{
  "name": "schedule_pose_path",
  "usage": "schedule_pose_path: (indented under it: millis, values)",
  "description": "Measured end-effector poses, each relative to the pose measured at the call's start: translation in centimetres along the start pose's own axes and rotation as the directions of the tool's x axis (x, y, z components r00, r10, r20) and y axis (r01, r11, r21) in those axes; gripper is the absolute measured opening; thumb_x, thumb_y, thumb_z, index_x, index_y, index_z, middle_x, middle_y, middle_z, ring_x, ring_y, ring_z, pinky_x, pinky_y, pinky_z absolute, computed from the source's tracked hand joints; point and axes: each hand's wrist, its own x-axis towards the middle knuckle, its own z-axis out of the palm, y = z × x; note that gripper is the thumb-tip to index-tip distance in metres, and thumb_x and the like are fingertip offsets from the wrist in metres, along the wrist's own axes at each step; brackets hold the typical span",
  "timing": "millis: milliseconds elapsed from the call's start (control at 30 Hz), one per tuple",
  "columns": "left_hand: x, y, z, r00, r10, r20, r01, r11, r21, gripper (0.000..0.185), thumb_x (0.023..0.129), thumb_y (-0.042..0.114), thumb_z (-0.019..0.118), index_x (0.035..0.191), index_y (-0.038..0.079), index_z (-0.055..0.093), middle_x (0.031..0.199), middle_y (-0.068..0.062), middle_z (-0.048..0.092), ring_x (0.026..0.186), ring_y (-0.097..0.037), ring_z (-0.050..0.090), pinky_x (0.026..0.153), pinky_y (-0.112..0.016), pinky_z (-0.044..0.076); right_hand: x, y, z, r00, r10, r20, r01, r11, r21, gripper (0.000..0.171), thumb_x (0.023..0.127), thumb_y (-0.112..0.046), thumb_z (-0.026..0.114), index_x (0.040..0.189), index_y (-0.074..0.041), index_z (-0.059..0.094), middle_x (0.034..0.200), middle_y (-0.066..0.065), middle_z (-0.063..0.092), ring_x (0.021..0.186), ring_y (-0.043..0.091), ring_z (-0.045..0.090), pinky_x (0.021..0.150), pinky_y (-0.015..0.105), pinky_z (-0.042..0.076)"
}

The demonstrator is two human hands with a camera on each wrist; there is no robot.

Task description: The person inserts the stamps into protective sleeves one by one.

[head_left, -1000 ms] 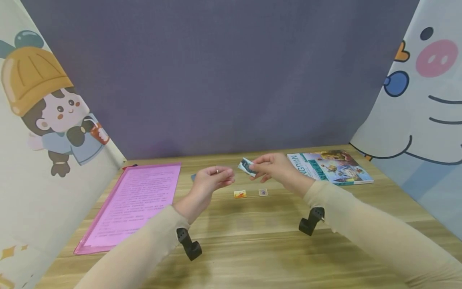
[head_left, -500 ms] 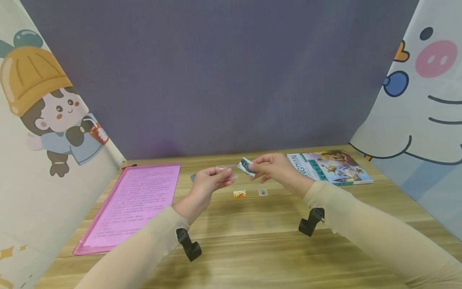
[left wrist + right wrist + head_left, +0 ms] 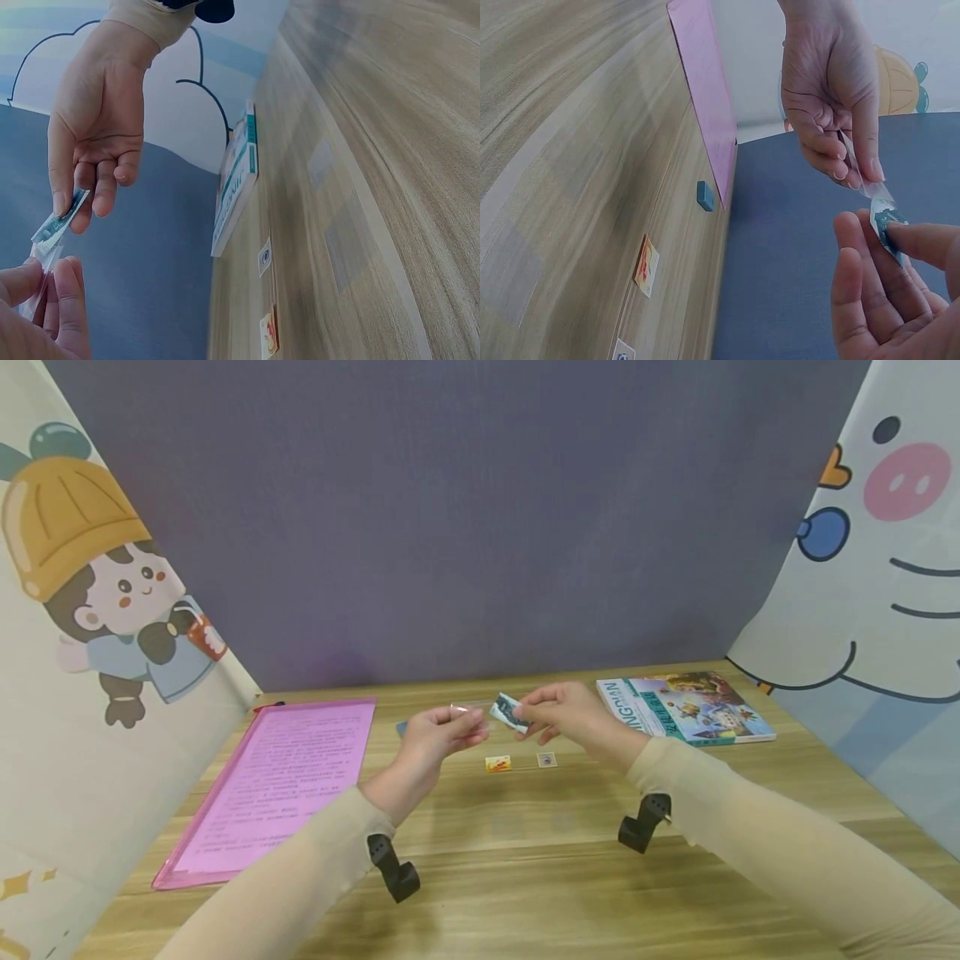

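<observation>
Above the wooden table [image 3: 525,877], my left hand [image 3: 438,739] pinches a small clear plastic sleeve [image 3: 468,710], seen edge-on as a clear sleeve [image 3: 866,176] in the right wrist view. My right hand [image 3: 566,714] pinches a small blue-and-white card [image 3: 508,712] between thumb and fingers. The card's [image 3: 60,221] tip meets the sleeve's [image 3: 41,274] open end. On the table below lie an orange sticker card [image 3: 498,763] and a small pale square card [image 3: 547,760].
A pink document folder [image 3: 281,777] lies at the left. A picture book [image 3: 682,706] lies at the right rear. A small blue eraser-like block [image 3: 704,195] sits by the folder's edge. Cartoon panels stand at both sides, a dark wall behind.
My right hand has carried the card a little left, closing the gap until it meets the sleeve in my left hand.
</observation>
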Motion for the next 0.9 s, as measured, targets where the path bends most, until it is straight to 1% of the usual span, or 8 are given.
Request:
schedule_pose_path:
  millis: [267,500,633,900]
  values:
    - [0.03,-0.05,0.01,1.0,0.007,-0.005,-0.007,1.0,-0.022,0.013,0.088,0.002,0.068,0.097,-0.007,0.066,0.079,-0.007,0.072,0.069,-0.013,0.07,0.074,-0.026,0.061,-0.15,-0.07,0.0,1.0,0.017,0.008,-0.016,1.0,-0.019,0.031,0.091,-0.021,0.069,0.111,0.003,0.066,0.102,0.016,0.073,0.078,0.017,0.071,0.068,0.031,0.06]
    - [-0.11,0.07,-0.01,1.0,0.011,-0.01,-0.011,1.0,-0.009,0.02,0.088,0.0,0.068,0.105,-0.01,0.065,0.082,-0.008,0.073,0.068,-0.012,0.07,0.074,-0.026,0.061,-0.13,-0.04,0.03,1.0,0.007,0.028,-0.005,0.999,-0.042,0.032,0.09,-0.021,0.069,0.112,0.002,0.066,0.101,0.016,0.073,0.079,0.018,0.071,0.073,0.037,0.061]
    - [-0.19,0.14,0.0,1.0,0.013,-0.016,-0.013,1.0,-0.006,0.023,0.088,-0.001,0.067,0.108,-0.011,0.065,0.083,-0.009,0.073,0.067,-0.011,0.069,0.073,-0.026,0.061,-0.14,-0.08,0.01,0.999,0.0,0.041,0.002,0.998,-0.06,0.031,0.091,-0.021,0.069,0.112,0.002,0.066,0.101,0.015,0.073,0.079,0.017,0.071,0.072,0.036,0.06]
    - [-0.28,0.22,0.13,1.0,0.009,-0.024,-0.009,1.0,0.005,0.023,0.087,0.001,0.068,0.108,-0.01,0.065,0.083,-0.008,0.073,0.067,-0.011,0.07,0.074,-0.026,0.061,-0.09,-0.1,-0.11,0.998,-0.002,0.056,0.006,0.998,-0.067,0.029,0.089,-0.02,0.07,0.109,0.001,0.067,0.095,0.012,0.075,0.078,0.017,0.071,0.07,0.035,0.06]
